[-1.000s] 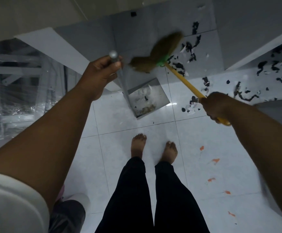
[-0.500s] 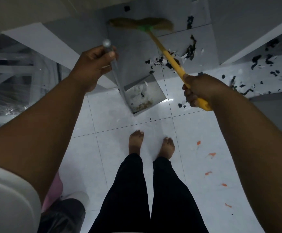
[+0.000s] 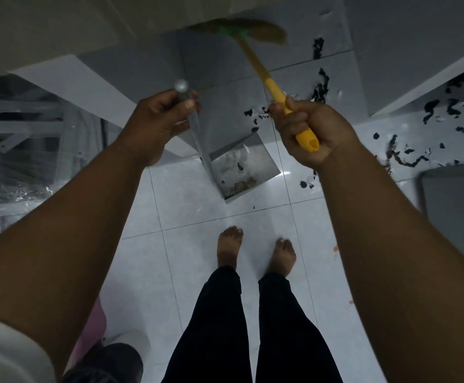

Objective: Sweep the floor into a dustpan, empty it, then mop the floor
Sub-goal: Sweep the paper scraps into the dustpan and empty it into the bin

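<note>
Tiled floor (image 3: 192, 217), left hand (image 3: 156, 125) gripping dustpan handle (image 3: 181, 86), right hand (image 3: 312, 131) gripping broom (image 3: 264, 76)

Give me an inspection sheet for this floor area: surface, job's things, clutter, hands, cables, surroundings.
Surface: white tiled floor, glossy.
Job's things: broom with a yellow handle, its head blurred ahead; metal dustpan on the floor, some dirt inside.
Clutter: black scraps scattered ahead and to the right; orange specks at right.
Hands: left hand grips the dustpan's long handle; right hand grips the broom's handle.
Cables: nothing seen.
Surroundings: plastic-wrapped frame at left; the person's bare feet near the dustpan.
</note>
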A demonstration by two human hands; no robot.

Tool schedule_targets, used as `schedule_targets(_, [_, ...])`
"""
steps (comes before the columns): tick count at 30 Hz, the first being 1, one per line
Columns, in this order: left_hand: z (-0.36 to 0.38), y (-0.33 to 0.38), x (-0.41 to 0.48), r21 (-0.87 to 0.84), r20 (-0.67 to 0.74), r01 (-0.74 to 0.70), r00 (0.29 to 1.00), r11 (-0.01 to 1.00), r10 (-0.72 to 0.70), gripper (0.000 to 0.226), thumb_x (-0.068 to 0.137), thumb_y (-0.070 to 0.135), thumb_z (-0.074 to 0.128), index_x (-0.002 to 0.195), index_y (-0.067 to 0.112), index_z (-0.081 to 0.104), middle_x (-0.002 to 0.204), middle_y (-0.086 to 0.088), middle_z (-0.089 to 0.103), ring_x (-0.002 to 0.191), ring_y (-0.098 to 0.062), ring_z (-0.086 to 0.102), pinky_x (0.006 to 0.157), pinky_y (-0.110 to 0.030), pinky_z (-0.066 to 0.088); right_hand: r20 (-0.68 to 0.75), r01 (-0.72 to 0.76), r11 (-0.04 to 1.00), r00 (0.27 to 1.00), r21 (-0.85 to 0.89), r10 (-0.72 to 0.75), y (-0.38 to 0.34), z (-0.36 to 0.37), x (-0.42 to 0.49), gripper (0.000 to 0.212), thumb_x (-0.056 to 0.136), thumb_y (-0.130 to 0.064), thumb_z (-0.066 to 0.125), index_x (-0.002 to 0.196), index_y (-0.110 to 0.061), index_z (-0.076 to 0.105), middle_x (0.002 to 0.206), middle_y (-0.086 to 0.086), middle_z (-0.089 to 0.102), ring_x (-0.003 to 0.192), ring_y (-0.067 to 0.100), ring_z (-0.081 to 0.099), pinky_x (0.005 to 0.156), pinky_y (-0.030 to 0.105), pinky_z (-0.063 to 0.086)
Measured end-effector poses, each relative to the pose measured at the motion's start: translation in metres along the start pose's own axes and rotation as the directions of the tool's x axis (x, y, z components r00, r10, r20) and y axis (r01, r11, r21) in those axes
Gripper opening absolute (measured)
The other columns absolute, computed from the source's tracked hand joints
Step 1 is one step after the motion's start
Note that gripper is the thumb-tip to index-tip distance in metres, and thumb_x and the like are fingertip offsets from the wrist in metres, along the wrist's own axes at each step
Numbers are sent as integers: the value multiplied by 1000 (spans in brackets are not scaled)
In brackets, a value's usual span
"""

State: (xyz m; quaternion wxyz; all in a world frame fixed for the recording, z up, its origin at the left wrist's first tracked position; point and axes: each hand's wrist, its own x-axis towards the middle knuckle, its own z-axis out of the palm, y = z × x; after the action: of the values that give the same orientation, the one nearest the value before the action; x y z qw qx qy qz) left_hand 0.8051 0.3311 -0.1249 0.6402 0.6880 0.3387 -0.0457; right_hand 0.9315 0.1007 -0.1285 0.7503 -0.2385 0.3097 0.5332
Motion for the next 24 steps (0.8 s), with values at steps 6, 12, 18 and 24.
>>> schedule_targets(6, [-2, -4, 6, 7, -6, -32, 999, 999, 32, 34, 99, 12, 56, 133, 4, 57, 126, -20, 63, 125, -29, 61, 108, -43, 49, -70, 43, 994, 996, -96, -50, 25, -31, 29, 12, 103, -15, 39, 99, -8, 47, 70, 0, 45, 35, 2, 37, 30, 12, 28])
schedule_targets(12, [-5, -5, 7, 12, 9, -57, 998, 998, 56, 32, 93, 19, 61, 123, 10, 61, 120, -15, 65, 123, -31, 62, 109, -52, 47, -69, 106, 943, 989, -314, -134, 6, -12, 67, 12, 103, -13, 40, 93, -11, 44, 67, 1, 42, 37, 4, 36, 32, 15, 29])
schedule_targets(18, [-9, -7, 13, 20, 21, -90, 996, 996, 89, 38, 81, 36, 65, 114, 19, 66, 119, -14, 69, 118, -27, 66, 105, -48, 51, -95, 96, 963, 988, -252, -124, -31, 16, 147, 19, 104, -12, 38, 86, -8, 45, 67, 4, 42, 31, 7, 38, 30, 16, 32])
schedule_targets(24, [-4, -9, 20, 10, 16, -93, 996, 996, 93, 18, 98, 18, 59, 114, 20, 67, 118, -13, 68, 120, -31, 64, 105, -49, 50, -271, 47, 991, 959, -129, -80, -3, -45, 114, 7, 102, -11, 45, 104, -7, 50, 67, 5, 49, 38, 7, 44, 30, 16, 34])
